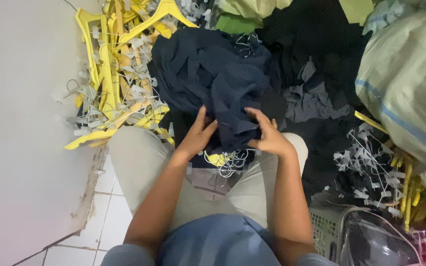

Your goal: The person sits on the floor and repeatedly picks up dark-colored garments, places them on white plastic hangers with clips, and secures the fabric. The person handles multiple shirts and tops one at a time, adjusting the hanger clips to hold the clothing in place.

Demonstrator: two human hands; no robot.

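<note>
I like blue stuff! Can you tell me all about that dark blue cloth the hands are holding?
The dark blue cloth looks soft and crumpled, bunched in a heap over the person's knees. The left hand and right hand both pinch its lower edge. Yellow hangers lie at its side, darker clothes behind it.

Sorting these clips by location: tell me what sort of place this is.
Probably a garment storeroom or laundry sorting corner on a tiled floor. Both hands, left and right, grip a dark navy garment from a heap of clothes. A pile of yellow hangers lies beside it, and a big woven sack stands at right.
</note>
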